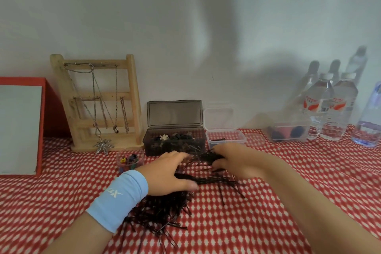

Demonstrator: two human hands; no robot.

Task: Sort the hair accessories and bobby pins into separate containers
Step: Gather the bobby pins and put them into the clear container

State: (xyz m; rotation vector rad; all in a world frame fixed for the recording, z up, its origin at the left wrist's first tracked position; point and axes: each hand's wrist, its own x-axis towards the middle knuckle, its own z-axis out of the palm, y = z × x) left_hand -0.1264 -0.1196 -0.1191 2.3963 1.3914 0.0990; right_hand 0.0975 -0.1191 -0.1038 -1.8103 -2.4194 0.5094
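Observation:
A big heap of black bobby pins [156,212] lies on the red patterned cloth [257,212], spreading from under my left wrist toward the middle. My left hand [167,173], with a blue wristband, rests over the pile and its thumb presses on a bundle of pins. My right hand [233,161] has its fingers curled round a bunch of pins [208,158]. Behind stand an open dark box of hair accessories [174,142], an open clear box with a few pins [225,138] and a small round tub of coloured clips [129,161].
A wooden necklace stand [97,101] and a red-edged board [20,128] stand at the back left. At the back right are a clear box with dark items [288,132], a round lid [255,140] and several water bottles [334,107].

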